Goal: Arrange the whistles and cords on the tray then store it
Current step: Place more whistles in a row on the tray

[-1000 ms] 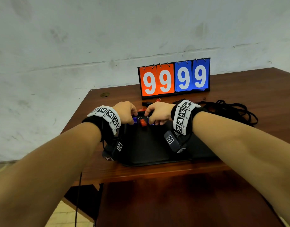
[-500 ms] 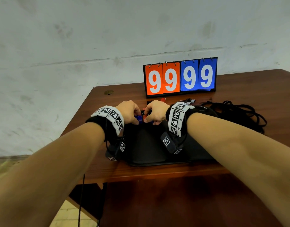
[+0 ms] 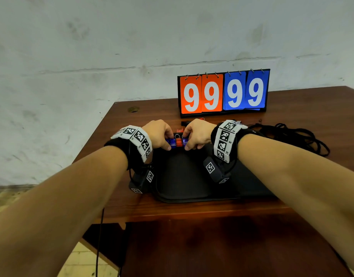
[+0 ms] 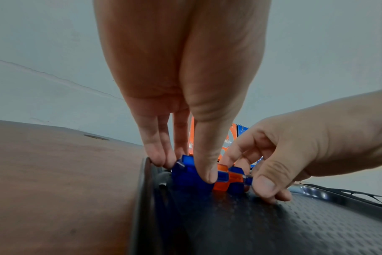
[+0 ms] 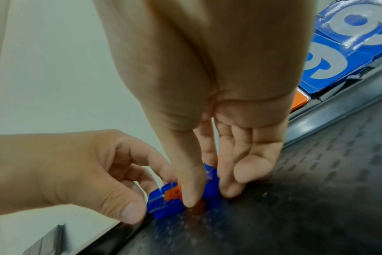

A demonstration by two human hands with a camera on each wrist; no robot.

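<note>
Three small translucent whistles stand side by side in the far left corner of the black tray (image 3: 192,188): a left blue whistle (image 3: 172,142), an orange whistle (image 3: 179,143) and a right blue whistle (image 3: 184,141). My left hand (image 4: 185,170) pinches the left blue whistle (image 4: 183,179) between thumb and fingers. My right hand (image 5: 209,195) pinches the right blue whistle (image 5: 210,187), its thumb partly over the orange whistle (image 5: 173,192). The black cords (image 3: 292,136) lie in a loose heap on the table right of the tray.
A flip scoreboard (image 3: 222,92) reading 9999 stands behind the tray. More small whistles, red (image 3: 180,129) and black (image 3: 185,123), lie between scoreboard and tray. The wooden table (image 3: 322,108) ends at the wall on the left.
Both hands have stayed at the tray's far left corner and drawn closer together. The three whistles now sit pressed into one tight row between them.
</note>
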